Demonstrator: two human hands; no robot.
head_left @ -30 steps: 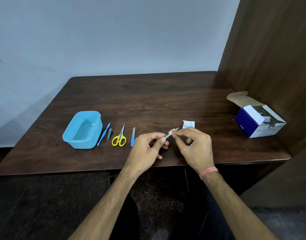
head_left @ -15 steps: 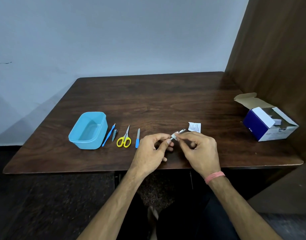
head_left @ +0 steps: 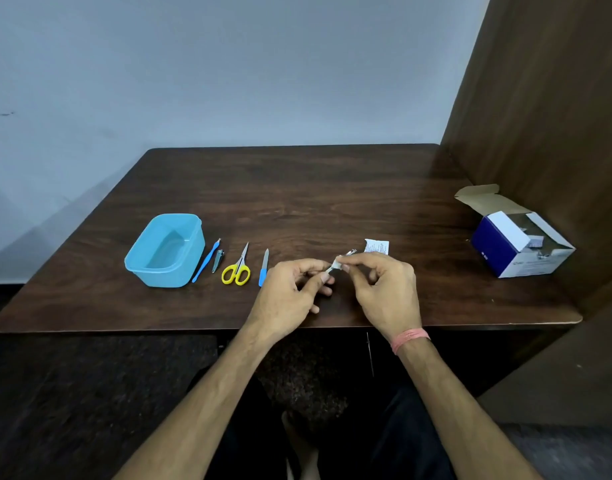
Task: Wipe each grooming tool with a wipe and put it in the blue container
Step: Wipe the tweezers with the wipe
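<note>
My left hand (head_left: 290, 292) pinches one end of a small metal tool (head_left: 350, 253) over the table's front edge. My right hand (head_left: 384, 289) pinches a small white wipe (head_left: 337, 264) wrapped around that tool's shaft. The blue container (head_left: 166, 250) stands at the left with nothing in it. To its right lie a blue-handled pick (head_left: 205, 260), a small nail clipper (head_left: 218, 260), yellow-handled scissors (head_left: 238, 266) and a blue-handled nail file (head_left: 263, 267).
A torn white wipe sachet (head_left: 377, 246) lies just beyond my right hand. An open blue-and-white cardboard box (head_left: 515, 240) sits at the table's right, next to a wooden partition (head_left: 546, 116). The dark wooden table (head_left: 297, 195) ends at a grey wall.
Both hands stay together on the tool, with the wipe shifting slightly along it. The camera view has drifted, so the table objects appear further right.
</note>
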